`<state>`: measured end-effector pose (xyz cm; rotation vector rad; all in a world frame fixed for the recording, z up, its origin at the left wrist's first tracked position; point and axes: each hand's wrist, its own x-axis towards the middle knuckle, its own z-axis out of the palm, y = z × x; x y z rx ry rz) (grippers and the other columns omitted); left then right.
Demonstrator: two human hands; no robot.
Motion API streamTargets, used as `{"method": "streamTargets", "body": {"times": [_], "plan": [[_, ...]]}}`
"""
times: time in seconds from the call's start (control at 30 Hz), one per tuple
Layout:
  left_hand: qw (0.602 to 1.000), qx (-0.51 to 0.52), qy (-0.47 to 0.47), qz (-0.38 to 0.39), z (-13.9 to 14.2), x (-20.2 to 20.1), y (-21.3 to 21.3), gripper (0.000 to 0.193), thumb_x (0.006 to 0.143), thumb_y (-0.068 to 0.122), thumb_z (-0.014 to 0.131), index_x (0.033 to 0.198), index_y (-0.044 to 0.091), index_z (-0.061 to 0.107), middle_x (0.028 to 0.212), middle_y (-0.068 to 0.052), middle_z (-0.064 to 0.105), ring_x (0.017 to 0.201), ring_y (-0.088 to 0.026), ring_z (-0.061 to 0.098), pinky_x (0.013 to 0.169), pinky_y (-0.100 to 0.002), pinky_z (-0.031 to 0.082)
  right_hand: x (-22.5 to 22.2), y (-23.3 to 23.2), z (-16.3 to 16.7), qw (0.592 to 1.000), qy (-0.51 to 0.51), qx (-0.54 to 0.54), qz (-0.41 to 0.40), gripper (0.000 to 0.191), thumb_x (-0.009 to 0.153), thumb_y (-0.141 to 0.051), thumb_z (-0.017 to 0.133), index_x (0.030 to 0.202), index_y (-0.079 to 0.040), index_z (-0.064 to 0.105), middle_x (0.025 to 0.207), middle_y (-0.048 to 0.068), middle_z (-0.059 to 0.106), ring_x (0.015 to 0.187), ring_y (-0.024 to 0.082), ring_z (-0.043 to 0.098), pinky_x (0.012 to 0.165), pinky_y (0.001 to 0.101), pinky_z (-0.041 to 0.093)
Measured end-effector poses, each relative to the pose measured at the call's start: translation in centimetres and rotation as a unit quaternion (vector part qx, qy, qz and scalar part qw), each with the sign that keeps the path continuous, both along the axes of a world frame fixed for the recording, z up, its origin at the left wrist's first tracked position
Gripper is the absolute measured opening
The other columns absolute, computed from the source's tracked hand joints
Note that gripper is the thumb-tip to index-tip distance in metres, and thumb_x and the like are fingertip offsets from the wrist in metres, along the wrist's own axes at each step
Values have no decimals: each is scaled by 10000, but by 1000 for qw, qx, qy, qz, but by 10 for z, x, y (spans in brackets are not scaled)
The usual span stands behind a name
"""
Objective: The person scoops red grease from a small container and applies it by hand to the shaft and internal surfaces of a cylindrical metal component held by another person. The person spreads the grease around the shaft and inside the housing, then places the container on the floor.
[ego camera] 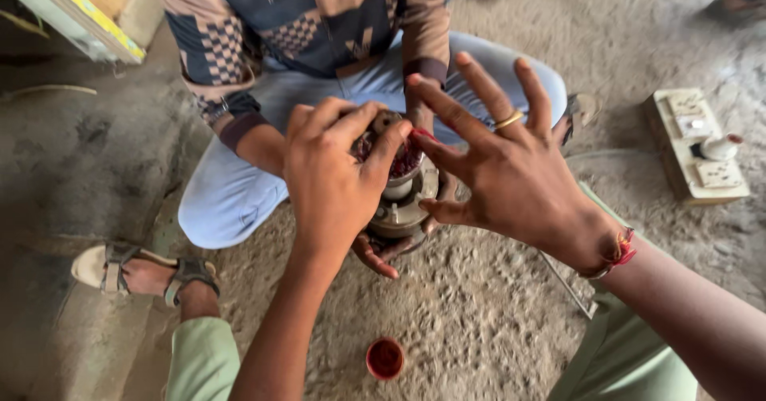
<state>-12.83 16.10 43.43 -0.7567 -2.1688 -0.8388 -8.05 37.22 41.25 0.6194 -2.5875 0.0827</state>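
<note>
1. The left hand (331, 173) is curled, with its thumb and fingertips pressed down on the top of the motor part (396, 197), a round metal piece with dark reddish windings showing at its top.
2. The right hand (511, 173) is open with the fingers spread wide. It holds nothing; its thumb tip lies just beside the lower right edge of the motor part, and its index fingertip is near the top rim.
3. A ring (509, 119) sits on one finger of the right hand, and a red thread (621, 251) is tied round that wrist.
4. The motor part sits between the two hands, partly hidden behind the left one.
5. A co-worker (319, 26) in a patterned shirt and pale jeans squats on the far side of the hands. The co-worker's hand (383, 251) cups the motor part from beneath, with fingertips showing just below the left hand.
6. A small red cap (385, 358) lies on the sandy floor (479, 321) below the hands, well apart from the motor part.
7. A switch board (700, 147) with a white plug in it lies on the floor far to the right of the right hand.
8. A sandalled foot (144, 273) rests on the floor to the left of the left forearm.
</note>
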Motion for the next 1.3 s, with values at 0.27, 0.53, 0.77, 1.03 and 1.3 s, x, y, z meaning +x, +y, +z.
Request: {"method": "streamTargets", "body": {"times": [0.27,0.53,0.77,1.03,1.3], "plan": [[1000,19,-12,2,0,-3,2,318,911,323,811,1018,23,799,946,-65,717,900,-266,605,794,-399,489,-35,-18,-15,950,-59,-268,148,1021,727,-656,832,1491,-27,579,1694,244,239,1580,440,170,1272,616,190],[999,34,-21,-11,-11,-2,-7,330,933,275,843,1087,-10,777,987,-72,711,943,-249,598,810,-374,484,-25,-6,-24,992,-35,-68,97,982,723,-757,733,1433,-104,550,1671,137,257,1542,434,137,1215,670,122],[1000,2,7,2,1,-1,-6,335,907,285,838,1037,-19,784,960,-94,702,916,-277,596,817,-400,473,-39,7,56,944,45,306,113,958,657,-773,614,1482,-290,539,1721,-14,187,1575,314,104,1225,636,152],[999,20,4,34,1,-7,-2,328,893,296,827,1016,-6,794,906,-92,703,872,-280,604,794,-409,472,-30,-5,-1,949,-60,-233,202,1044,557,-345,965,1487,-113,552,1679,178,202,1566,395,197,1272,587,213],[998,49,-4,39,-2,-7,-10,347,877,277,843,1025,-30,778,919,-95,706,870,-269,599,791,-398,473,-42,-9,-26,906,-184,-317,210,893,634,-178,869,1476,-157,573,1650,188,333,1543,395,264,1243,586,223]]}}
